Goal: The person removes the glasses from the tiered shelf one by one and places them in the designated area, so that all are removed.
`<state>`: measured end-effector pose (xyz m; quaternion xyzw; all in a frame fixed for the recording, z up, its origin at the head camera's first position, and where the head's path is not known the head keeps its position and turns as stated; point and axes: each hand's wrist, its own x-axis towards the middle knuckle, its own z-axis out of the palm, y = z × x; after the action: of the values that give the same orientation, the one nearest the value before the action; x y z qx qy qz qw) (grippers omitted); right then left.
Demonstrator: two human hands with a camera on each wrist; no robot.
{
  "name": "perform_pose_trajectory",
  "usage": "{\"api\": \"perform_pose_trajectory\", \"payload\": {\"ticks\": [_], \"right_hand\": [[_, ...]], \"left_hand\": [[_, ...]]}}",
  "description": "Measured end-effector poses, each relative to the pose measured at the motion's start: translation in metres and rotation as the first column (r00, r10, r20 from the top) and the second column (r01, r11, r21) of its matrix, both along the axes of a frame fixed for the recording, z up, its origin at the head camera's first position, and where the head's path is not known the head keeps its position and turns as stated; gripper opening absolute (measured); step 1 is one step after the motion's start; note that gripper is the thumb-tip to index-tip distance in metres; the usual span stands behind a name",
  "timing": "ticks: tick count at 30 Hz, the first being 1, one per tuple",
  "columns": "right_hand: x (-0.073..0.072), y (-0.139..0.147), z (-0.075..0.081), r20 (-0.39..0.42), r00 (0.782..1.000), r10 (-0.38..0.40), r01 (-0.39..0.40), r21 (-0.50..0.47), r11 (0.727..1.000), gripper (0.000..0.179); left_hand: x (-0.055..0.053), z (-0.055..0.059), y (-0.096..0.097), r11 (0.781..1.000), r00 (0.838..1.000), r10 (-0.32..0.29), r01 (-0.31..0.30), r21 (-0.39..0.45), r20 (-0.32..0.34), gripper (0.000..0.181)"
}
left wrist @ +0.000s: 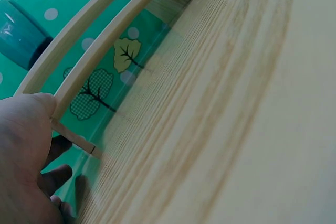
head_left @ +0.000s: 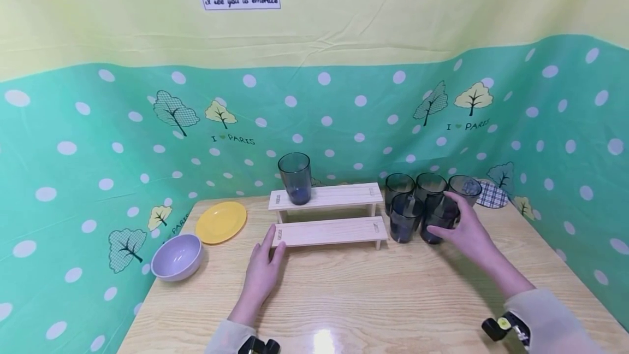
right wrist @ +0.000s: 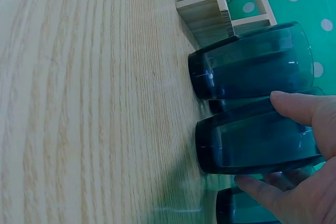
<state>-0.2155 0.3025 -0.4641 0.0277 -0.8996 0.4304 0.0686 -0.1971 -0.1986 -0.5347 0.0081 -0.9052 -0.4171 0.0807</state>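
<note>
My left hand (head_left: pixel 262 272) holds the left end of the lower tier of a two-tier wooden shelf (head_left: pixel 334 232). Its thumb (left wrist: pixel 39 99) lies at the board's corner, with the other fingers beyond the end. One dark tinted glass (head_left: pixel 296 179) stands upright on the upper tier, toward its left. At the right, my right hand (head_left: pixel 467 228) grips a dark glass (right wrist: pixel 252 140) at the front of a cluster, thumb on one side and fingers on the other. Beside that glass stands another dark glass (right wrist: pixel 252 66), between it and the shelf.
More tinted glasses (head_left: pixel 399 183) stand behind the front pair, right of the shelf. A yellow plate (head_left: pixel 221 223) and a lilac bowl (head_left: pixel 177 257) sit at the table's left edge. Polka-dot cloth (head_left: pixel 344 119) hangs behind and along both sides of the wooden table (head_left: pixel 354 299).
</note>
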Motion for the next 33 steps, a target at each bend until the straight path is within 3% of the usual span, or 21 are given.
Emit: {"api": "perform_pose_trajectory", "payload": {"ticks": [18, 24, 33], "right_hand": [[0.003, 0.003, 0.005, -0.011, 1.0, 0.029, -0.029, 0.025, 0.999, 0.12], [0.009, 0.007, 0.023, -0.023, 0.999, 0.038, -0.036, 0.074, 0.997, 0.123], [0.013, -0.002, 0.065, -0.129, 0.991, 0.021, -0.005, 0.124, 0.992, 0.119]], "left_hand": [[0.0, 0.0, 0.0, 1.0, 1.0, 0.003, -0.003, 0.001, -0.002, 0.067], [0.001, 0.0, 0.0, 1.0, 1.0, 0.006, -0.006, 0.005, -0.015, 0.066], [0.0, 0.0, 0.0, 1.0, 1.0, 0.005, -0.005, 0.001, -0.024, 0.066]]}}
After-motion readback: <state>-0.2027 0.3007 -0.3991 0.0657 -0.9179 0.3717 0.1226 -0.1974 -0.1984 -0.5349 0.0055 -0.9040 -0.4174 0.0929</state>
